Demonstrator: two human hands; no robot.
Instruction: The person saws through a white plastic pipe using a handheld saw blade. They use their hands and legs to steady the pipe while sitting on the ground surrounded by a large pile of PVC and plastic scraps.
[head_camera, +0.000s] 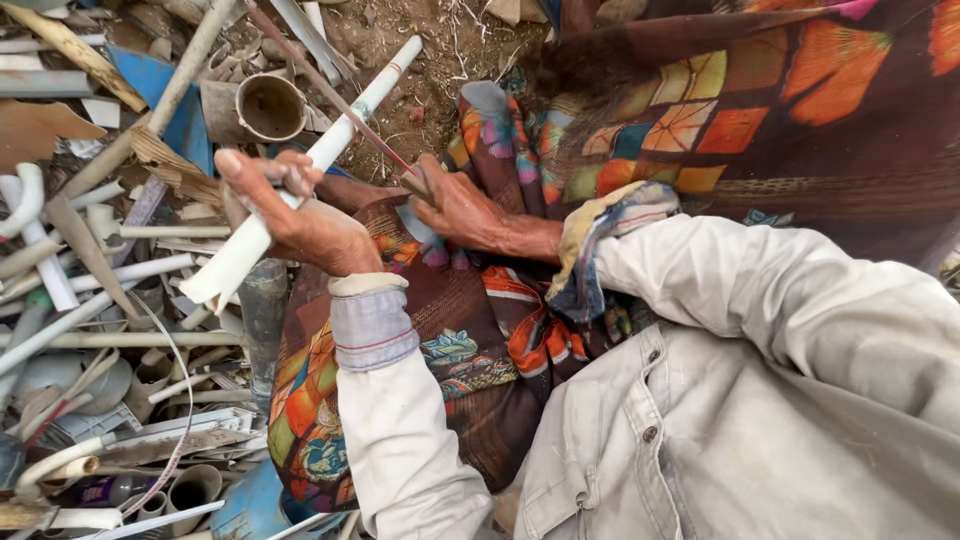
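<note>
My left hand (295, 215) grips a long white plastic pipe (350, 120) that slants from lower left to upper right over my lap. My right hand (455, 205) is closed on the handle end of a thin reddish-brown rod or blade (330, 95), which crosses the pipe and points up-left. Both hands sit above a patterned brown, orange and blue cloth (470, 340) on my knees. The pipe's lower end (215, 285) looks split and ragged.
A heap of broken white and grey pipes (90, 300) and plastic scraps fills the left side. A short wide brown pipe piece (268, 108) lies behind my left hand, with a blue sheet (150, 80) beside it. Bare dirt (440, 60) shows at top centre.
</note>
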